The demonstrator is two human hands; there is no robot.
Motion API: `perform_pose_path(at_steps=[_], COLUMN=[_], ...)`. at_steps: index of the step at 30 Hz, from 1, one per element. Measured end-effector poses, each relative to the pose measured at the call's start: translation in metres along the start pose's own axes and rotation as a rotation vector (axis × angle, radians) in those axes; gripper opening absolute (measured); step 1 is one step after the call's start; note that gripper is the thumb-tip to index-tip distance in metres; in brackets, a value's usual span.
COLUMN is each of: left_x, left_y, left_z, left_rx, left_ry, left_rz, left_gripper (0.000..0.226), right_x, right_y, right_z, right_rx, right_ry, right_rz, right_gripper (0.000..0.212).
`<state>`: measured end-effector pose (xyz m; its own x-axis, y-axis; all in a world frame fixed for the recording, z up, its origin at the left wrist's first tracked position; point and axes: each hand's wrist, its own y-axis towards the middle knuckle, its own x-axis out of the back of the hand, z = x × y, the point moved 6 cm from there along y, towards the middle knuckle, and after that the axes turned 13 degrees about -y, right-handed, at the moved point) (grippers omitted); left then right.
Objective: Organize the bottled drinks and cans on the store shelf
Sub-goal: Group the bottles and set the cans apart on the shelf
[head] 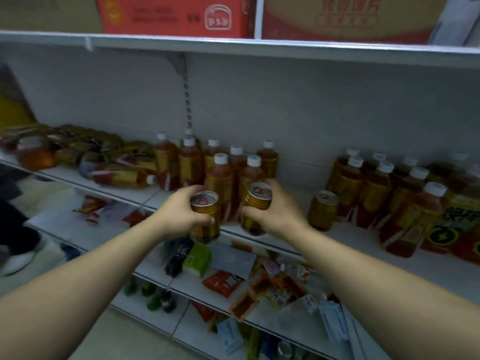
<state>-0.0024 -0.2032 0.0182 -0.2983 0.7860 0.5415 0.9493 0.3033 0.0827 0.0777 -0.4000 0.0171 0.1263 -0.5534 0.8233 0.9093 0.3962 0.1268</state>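
Note:
My left hand [179, 213] grips a gold can [205, 219] and my right hand [275, 206] grips a second gold can [255, 203], both upright in front of the white shelf [350, 240]. A third gold can [323, 210] stands on the shelf just right of my right hand. Behind the cans stands a group of amber tea bottles [220, 167] with white caps. A second group of the same bottles [384, 188] stands at the right. Several bottles [122, 175] lie on their sides at the left.
Red cartons [176, 14] sit on the top shelf. Lower shelves hold snack packets [223, 281], a green pack [197, 259] and small bottles [155, 294]. A black-and-yellow drink pack [457, 224] stands at far right. A person's leg and white shoe [18, 258] are at the left.

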Motion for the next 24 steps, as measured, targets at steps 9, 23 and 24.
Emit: perform_pose_path(at_steps=[9,23,24], left_x=[0.127,0.122,0.12], left_y=[0.018,0.098,0.104], left_z=[0.083,0.135,0.137], left_rx=[0.028,0.036,0.022], left_ry=[0.016,0.032,0.032], left_rz=[-0.103,0.063,0.064], left_gripper=[0.09,0.079,0.075], right_x=[-0.084,-0.159,-0.161], right_y=[0.023,0.083,0.089], right_z=[0.116,0.13,0.128], right_rx=[-0.032,-0.204,-0.208], right_ry=[-0.026,-0.087,-0.118], right_rz=[-0.008,0.05,0.055], right_gripper=[0.091,0.075,0.073])
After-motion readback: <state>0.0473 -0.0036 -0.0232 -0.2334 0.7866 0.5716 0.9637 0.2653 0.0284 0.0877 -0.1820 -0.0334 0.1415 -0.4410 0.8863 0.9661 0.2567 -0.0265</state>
